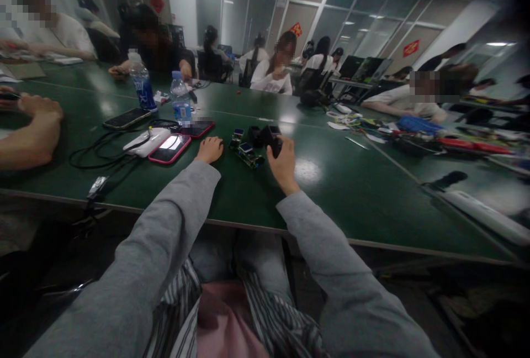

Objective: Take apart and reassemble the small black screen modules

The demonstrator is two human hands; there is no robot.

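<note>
My left hand (pixel 210 149) rests on the green table (pixel 331 187) with its fingers curled under, knuckles up, and I see nothing in it. Just right of it lies a small green circuit board with dark parts (pixel 247 152). My right hand (pixel 284 163) is raised off the table with its fingers wrapped round a small black part (pixel 271 138) at the right end of that board. Both arms wear grey sleeves.
A pink-cased phone (pixel 169 149), a white power bank (pixel 147 142), another phone (pixel 126 119), black cables (pixel 99 151) and two water bottles (pixel 142 83) lie left of my hands. Another person's forearm (pixel 28 134) rests at the far left. Several people sit around the table; cluttered tools lie at right.
</note>
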